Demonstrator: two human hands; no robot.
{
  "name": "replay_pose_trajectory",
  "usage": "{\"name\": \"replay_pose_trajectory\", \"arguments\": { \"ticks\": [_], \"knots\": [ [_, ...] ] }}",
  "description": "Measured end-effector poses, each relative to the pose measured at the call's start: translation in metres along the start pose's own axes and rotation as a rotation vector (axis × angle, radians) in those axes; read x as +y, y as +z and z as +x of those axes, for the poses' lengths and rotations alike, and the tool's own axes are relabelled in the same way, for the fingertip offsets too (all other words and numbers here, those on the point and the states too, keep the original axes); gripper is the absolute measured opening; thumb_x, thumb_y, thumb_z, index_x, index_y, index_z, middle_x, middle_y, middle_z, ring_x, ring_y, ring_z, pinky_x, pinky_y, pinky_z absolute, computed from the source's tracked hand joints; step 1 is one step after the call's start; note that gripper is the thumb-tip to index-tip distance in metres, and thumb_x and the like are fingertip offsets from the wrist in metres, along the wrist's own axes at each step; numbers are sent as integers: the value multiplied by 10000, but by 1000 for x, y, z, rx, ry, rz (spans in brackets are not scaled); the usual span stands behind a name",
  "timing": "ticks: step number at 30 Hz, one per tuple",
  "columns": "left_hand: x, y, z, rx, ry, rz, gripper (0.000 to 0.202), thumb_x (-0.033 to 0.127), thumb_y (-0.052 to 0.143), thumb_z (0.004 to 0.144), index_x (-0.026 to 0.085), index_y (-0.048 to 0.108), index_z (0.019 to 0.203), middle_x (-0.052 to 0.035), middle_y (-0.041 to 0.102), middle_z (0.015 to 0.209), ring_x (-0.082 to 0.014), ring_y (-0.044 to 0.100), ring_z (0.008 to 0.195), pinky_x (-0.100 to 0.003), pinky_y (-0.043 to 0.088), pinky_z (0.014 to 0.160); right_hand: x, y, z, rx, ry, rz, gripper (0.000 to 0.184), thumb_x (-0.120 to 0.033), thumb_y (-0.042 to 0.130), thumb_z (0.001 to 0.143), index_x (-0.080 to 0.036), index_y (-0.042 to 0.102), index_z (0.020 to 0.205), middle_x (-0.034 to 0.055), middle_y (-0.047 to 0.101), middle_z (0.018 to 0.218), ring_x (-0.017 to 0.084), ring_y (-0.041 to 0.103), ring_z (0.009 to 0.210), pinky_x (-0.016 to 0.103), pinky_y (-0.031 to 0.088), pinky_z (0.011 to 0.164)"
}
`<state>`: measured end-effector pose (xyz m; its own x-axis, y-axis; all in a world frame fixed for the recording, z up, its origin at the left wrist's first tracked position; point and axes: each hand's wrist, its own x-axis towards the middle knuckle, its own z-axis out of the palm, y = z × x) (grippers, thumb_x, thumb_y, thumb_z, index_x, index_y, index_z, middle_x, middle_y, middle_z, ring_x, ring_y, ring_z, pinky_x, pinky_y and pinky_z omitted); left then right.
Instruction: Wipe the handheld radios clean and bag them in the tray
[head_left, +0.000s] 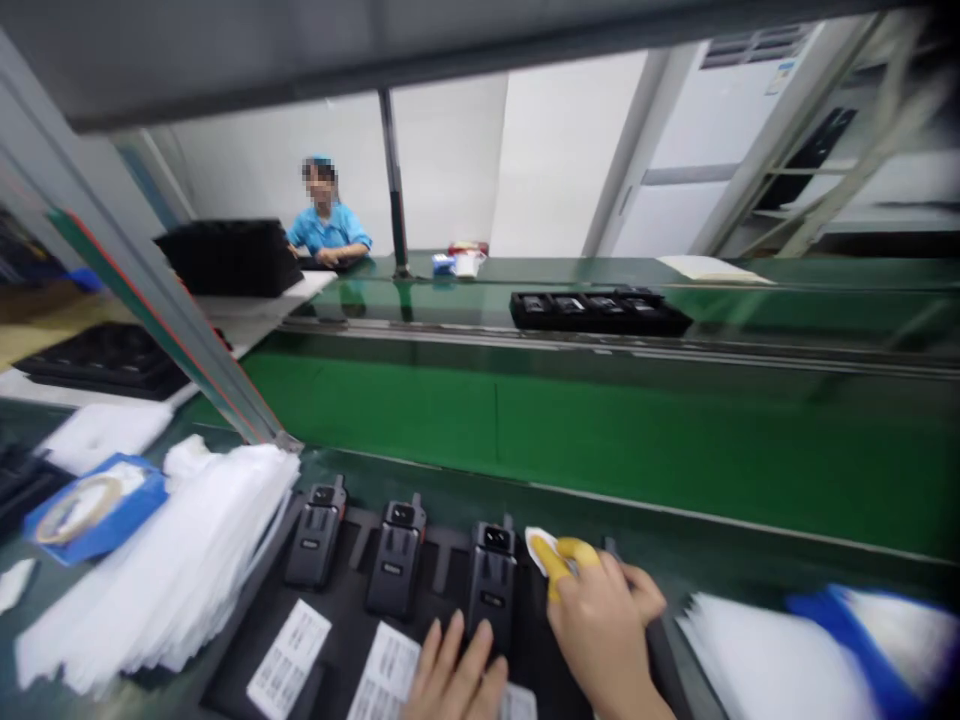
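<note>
A black tray [349, 610] holds a row of black handheld radios, among them a left one [313, 545], a middle one [394, 560] and a third one [493, 585]. My left hand [459, 672] lies with its fingers spread at the third radio's lower end, beside a white label sheet [386, 670]. Another label sheet [290, 655] rests further left. My right hand [604, 615], with yellow covers on two fingers, pinches a small white piece [537, 548], its kind unclear. Beneath this hand the tray is largely hidden; a dark tip shows behind it.
White sheets or sleeves [172, 560] are piled left of the tray, by a blue box [97, 510] with a tape roll. More white sheets [772, 655] lie right. Beyond the green belt [600, 440] stands a black tray [600, 312]. A person in blue [330, 230] sits opposite.
</note>
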<state>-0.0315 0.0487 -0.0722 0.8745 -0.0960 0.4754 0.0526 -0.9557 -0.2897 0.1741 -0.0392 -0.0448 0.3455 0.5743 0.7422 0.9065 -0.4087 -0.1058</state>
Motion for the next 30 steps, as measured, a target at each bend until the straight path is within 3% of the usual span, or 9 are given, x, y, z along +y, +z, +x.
{"name": "replay_pose_trajectory", "arguments": {
  "ticks": [2, 5, 10, 16, 24, 30],
  "knots": [
    [-3, -19, 11, -135, -71, -163, 502, 396, 532, 878, 127, 524, 1302, -139, 520, 1374, -323, 506, 1240, -457, 488, 953, -1, -8, 6, -19, -3, -57, 234, -30, 506, 683, -210, 655, 681, 45, 610, 797, 188, 458, 756, 374, 273, 763],
    [-8, -36, 22, -247, -134, -283, 516, 315, 528, 888, 123, 458, 1362, -131, 443, 1441, -307, 404, 1324, -506, 396, 1035, 0, -15, 12, -90, 59, -145, 246, -10, 505, 684, -199, 661, 671, 48, 601, 818, 190, 441, 784, 391, 245, 788],
    [-6, -36, 25, -245, -134, -337, 475, 330, 490, 916, 134, 473, 1348, -128, 447, 1440, -277, 406, 1325, -506, 323, 1084, -4, -18, 17, -157, 11, -161, 252, -7, 514, 709, -206, 660, 655, 31, 585, 828, 179, 426, 790, 395, 226, 815],
    [-5, -33, 23, -282, -140, -346, 488, 329, 487, 912, 144, 458, 1363, -136, 439, 1444, -288, 391, 1337, -518, 314, 1083, -21, -6, 22, -174, -53, -158, 247, -49, 550, 775, -242, 692, 833, 0, 558, 769, 168, 429, 771, 394, 206, 849],
    [-5, -35, 25, -293, -123, -338, 516, 300, 505, 894, 125, 436, 1374, -131, 426, 1454, -301, 386, 1336, -512, 308, 1076, -14, -14, 20, -167, -60, -206, 309, -13, 499, 762, -201, 574, 528, 2, 488, 644, 174, 404, 758, 390, 194, 853],
    [-4, -35, 27, -278, -146, -352, 473, 312, 475, 913, 125, 465, 1347, -125, 461, 1430, -290, 417, 1315, -502, 302, 1081, -12, -35, 10, -166, -17, -205, 282, -5, 510, 739, -184, 560, 527, 27, 572, 769, 166, 410, 747, 373, 220, 813]
  ]
}}
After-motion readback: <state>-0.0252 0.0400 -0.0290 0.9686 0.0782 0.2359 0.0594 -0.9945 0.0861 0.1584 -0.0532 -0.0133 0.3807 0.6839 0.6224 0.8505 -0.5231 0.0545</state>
